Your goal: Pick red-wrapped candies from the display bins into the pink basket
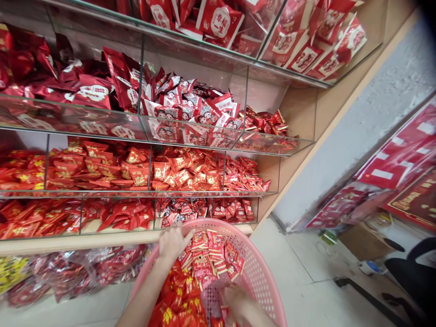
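A pink perforated plastic basket [269, 272] stands tilted against the bottom shelf, holding small wrapped sweets. My left hand [173, 243] is at its far rim, fingers over the edge and thumb stretched to the right inside. My right hand [236, 299] is down inside the basket, smeared by motion, its fingers partly hidden. Around it lie red and gold packets [202, 254] in a heap at the back and glossy red-orange packets [177, 295] at the left. Bare basket floor shows between the two heaps.
Clear-fronted shelves [204, 146] with dividers hold several kinds of red packets. Plastic bags of goods [64, 272] lie under the bottom shelf. On the right are a grey wall [354, 113], a cardboard box [363, 243] and a dark chair part [413, 277] on the tiled floor.
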The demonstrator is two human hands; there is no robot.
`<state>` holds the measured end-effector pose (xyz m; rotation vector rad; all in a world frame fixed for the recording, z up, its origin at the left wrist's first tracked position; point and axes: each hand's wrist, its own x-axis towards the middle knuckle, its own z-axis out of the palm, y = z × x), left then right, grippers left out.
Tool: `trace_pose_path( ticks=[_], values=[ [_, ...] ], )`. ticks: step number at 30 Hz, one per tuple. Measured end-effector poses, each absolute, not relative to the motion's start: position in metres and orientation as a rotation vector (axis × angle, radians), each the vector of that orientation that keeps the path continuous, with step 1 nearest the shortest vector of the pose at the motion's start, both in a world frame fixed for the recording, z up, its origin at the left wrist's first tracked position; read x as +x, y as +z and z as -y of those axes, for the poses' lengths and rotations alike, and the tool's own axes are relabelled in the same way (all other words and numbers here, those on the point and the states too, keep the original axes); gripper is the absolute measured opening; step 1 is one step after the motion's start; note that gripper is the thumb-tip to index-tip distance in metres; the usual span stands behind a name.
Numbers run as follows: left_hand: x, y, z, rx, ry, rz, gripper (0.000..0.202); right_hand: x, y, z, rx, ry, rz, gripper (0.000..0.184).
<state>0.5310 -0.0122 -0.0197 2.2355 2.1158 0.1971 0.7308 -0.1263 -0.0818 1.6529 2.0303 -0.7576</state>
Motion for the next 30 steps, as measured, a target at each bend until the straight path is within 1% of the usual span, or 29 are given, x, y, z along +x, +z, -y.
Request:
trace_pose_path(
  ticks=[1,2,3,5,6,11,14,18,21,23,25,28,30],
  values=[
    [0.531,-0.02,0.012,2.237,0.194,-2.117,0.077,0.733,-0.079,0.126,1.66,-0.784,-2.026,0.028],
    [0.531,-0.019,0.012,2.24,0.193,-2.114,0.077,0.737,-0.077,0.125,1.676,-0.83,-2.027,0.018],
    [0.531,-0.019,0.012,2.246,0.194,-2.109,0.076,0.74,-0.075,0.124,1.698,-0.9,-2.033,0.022],
    [0.53,-0.019,0.012,2.26,0.205,-2.103,0.074,0.749,-0.075,0.122,1.75,-1.107,-2.048,0.037],
    [0.53,-0.02,0.012,2.268,0.214,-2.102,0.073,0.754,-0.075,0.121,1.778,-1.248,-2.045,0.039],
    [0.529,-0.022,0.012,2.274,0.22,-2.101,0.069,0.769,-0.067,0.118,1.837,-1.973,-2.015,0.025],
    [0.529,-0.024,0.011,2.282,0.228,-2.102,0.067,0.771,-0.049,0.117,1.797,-2.304,-2.043,0.022],
    [0.528,-0.027,0.01,2.297,0.252,-2.11,0.063,0.771,-0.031,0.115,1.997,-2.698,-1.944,0.025],
    [0.527,-0.029,0.009,2.303,0.259,-2.108,0.062,0.772,-0.033,0.11,2.31,-2.978,-1.651,0.03],
    [0.527,-0.029,0.009,2.314,0.263,-2.108,0.062,0.774,-0.04,0.107,2.548,-2.999,-1.486,0.033],
    [0.526,-0.029,0.009,2.327,0.26,-2.109,0.061,0.774,-0.048,0.104,2.76,-2.874,-1.468,0.037],
    [0.527,-0.028,0.01,2.328,0.239,-2.109,0.059,0.771,-0.058,0.1,3.101,-2.451,-1.645,0.043],
    [0.527,-0.027,0.01,2.318,0.223,-2.101,0.058,0.767,-0.065,0.098,3.241,-2.18,-1.791,0.046]
  ],
)
